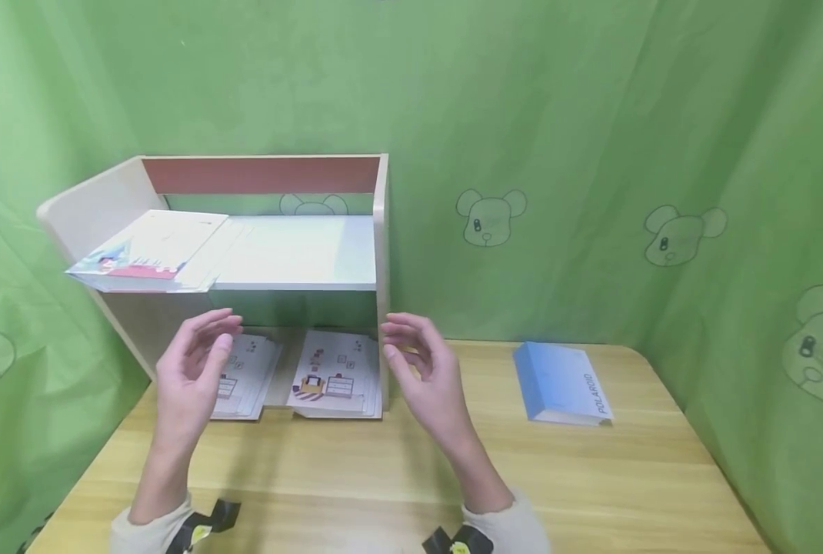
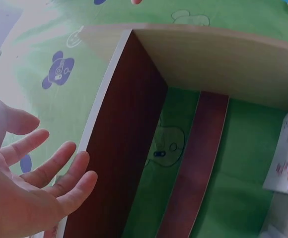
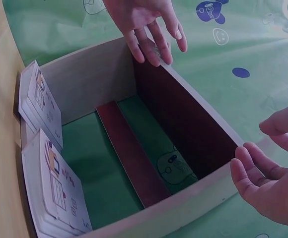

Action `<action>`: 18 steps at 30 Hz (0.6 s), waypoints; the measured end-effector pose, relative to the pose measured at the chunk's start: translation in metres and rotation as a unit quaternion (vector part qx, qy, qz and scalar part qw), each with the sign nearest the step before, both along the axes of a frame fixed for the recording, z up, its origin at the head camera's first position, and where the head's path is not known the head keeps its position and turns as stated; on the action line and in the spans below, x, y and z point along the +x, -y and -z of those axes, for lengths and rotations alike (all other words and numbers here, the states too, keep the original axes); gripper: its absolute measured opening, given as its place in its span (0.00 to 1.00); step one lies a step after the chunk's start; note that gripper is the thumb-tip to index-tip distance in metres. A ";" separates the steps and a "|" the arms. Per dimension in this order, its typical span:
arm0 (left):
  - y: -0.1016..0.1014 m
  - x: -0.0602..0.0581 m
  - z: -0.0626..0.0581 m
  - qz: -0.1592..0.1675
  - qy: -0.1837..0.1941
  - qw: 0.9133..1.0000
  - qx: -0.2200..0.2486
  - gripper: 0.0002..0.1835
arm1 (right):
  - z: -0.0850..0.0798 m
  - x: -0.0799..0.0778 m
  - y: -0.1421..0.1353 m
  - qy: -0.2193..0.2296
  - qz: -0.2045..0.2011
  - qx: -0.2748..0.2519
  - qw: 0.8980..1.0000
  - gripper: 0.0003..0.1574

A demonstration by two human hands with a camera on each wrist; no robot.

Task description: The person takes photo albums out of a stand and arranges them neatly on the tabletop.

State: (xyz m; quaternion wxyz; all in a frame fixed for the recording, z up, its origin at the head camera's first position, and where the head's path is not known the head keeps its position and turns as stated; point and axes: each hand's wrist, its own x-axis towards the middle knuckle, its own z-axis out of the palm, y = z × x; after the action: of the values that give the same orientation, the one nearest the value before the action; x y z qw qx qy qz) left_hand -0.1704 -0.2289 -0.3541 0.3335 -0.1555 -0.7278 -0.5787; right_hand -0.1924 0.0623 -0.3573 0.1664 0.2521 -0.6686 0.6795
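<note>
My left hand (image 1: pixel 188 375) hovers before the left part of a small two-tier desktop shelf (image 1: pixel 308 250), its fingers loosely bent and holding nothing. My right hand (image 1: pixel 434 381) is raised the same way near the shelf's right side panel (image 1: pixel 381 231), also with nothing in it. On the lower tier lie two stacks of white books, a left stack (image 1: pixel 255 369) partly hidden by my left hand and a right stack (image 1: pixel 342 365) with a printed yellow vehicle. A white book with a pink and blue edge (image 1: pixel 169 238) lies flat at the left of the upper tier.
Farther right on the wooden table (image 1: pixel 508 469) lies a blue, book-like block marked POLAROID (image 1: pixel 567 381). Green curtain (image 1: pixel 564 115) with bear-head drawings surrounds the table at the back and sides. A reddish board (image 1: pixel 259 175) spans the top rear of the shelf.
</note>
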 end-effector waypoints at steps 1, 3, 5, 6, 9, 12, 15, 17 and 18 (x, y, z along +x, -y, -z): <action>0.002 0.000 0.000 0.001 0.000 1.000 0.004 0.18 | 0.000 -0.001 0.002 0.000 0.000 -0.001 1.000 0.24; 0.006 0.001 0.000 0.005 -0.001 1.000 0.010 0.18 | 0.000 -0.001 0.006 0.001 0.001 0.000 1.000 0.24; 0.010 0.002 0.000 0.005 -0.002 1.000 0.014 0.18 | 0.001 -0.002 0.010 0.001 -0.001 0.002 1.000 0.23; 0.012 0.002 0.000 0.005 -0.003 1.000 0.018 0.18 | 0.001 -0.002 0.012 0.001 -0.003 0.003 1.000 0.23; 0.018 0.004 0.000 -0.006 -0.003 1.000 0.017 0.18 | 0.000 -0.002 0.020 -0.001 -0.015 0.004 1.000 0.23; 0.023 0.005 -0.001 -0.020 0.001 1.000 0.016 0.18 | -0.001 -0.002 0.029 -0.005 -0.026 0.003 1.000 0.23; 0.029 0.006 -0.003 -0.032 0.005 0.999 0.020 0.18 | -0.003 -0.003 0.036 -0.014 -0.030 0.003 0.999 0.24; 0.034 0.007 -0.005 -0.033 0.003 0.999 0.032 0.17 | -0.005 -0.004 0.042 -0.019 -0.032 0.003 0.999 0.24; 0.037 0.007 -0.006 -0.033 0.001 0.999 0.036 0.17 | -0.005 -0.004 0.044 -0.020 -0.034 0.003 0.999 0.24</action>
State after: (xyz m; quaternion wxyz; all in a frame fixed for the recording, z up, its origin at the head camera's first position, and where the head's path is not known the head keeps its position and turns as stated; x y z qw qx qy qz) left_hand -0.1637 -0.2657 -0.3480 0.3572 -0.1182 -0.7114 -0.5935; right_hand -0.1965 0.0182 -0.3518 0.1556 0.2884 -0.6581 0.6778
